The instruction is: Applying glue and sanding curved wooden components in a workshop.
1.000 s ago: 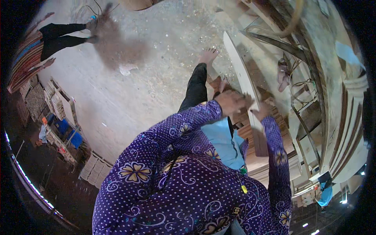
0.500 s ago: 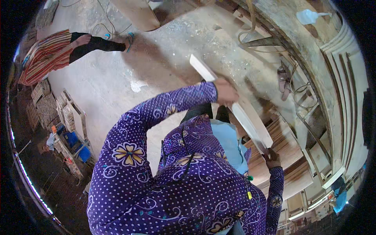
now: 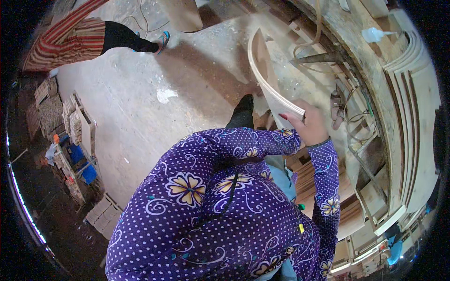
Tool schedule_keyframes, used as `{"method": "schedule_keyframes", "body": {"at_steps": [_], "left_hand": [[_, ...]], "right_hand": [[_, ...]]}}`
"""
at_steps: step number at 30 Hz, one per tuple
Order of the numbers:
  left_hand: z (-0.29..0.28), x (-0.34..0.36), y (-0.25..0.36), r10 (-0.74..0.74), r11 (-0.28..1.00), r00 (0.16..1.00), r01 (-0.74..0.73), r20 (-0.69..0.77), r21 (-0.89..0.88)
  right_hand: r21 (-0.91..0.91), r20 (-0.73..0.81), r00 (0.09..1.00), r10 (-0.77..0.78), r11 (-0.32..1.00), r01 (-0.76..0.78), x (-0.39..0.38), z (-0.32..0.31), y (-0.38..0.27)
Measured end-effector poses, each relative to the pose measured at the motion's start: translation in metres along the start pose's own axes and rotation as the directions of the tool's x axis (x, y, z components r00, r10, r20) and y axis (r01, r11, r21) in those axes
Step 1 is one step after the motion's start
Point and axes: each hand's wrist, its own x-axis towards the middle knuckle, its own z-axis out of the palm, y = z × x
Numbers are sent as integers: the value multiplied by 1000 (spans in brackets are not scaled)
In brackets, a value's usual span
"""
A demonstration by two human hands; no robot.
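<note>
A pale, curved plywood panel (image 3: 267,83) stands out ahead of me with its layered edge upward. My right hand (image 3: 311,125) grips its near end, the thumb with a red nail lying against the edge and the fingers out of sight on the other side. My left arm reaches across my body in its purple dotted sleeve (image 3: 262,142). It ends beside my right wrist, where my left hand is hidden, so its hold cannot be made out.
Brown-striped boards (image 3: 304,180) lie stacked at my right. Beyond them, curved panels (image 3: 408,136) lean by a bench with a white squeeze bottle (image 3: 373,34). Sandals (image 3: 336,107) and hoses are on the floor. A person (image 3: 89,37) stands far left, near wooden pieces (image 3: 77,122).
The panel has turned, its far end swinging away to the right, and its curve now shows. My left hand has left its middle and moved to the near end. The other person's leg has shifted.
</note>
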Motion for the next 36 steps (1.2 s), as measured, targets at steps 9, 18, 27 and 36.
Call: {"method": "schedule_keyframes", "body": {"at_steps": [9, 18, 27, 36], "left_hand": [[27, 2, 4, -85, 971, 995, 94, 51, -218], [22, -36, -40, -191, 945, 977, 209, 97, -251], [-11, -113, -67, -533, 827, 760, 375, -372, -418], [-14, -179, -103, -566, 813, 762, 452, -316, -366]], "right_hand": [[38, -146, 987, 73, 997, -68, -22, 33, 7], [134, -223, 973, 60, 991, -30, -44, 45, 32], [32, -221, 973, -61, 997, 70, -39, 29, 42], [-286, -170, 974, -147, 954, 94, 1, 25, 24]]}}
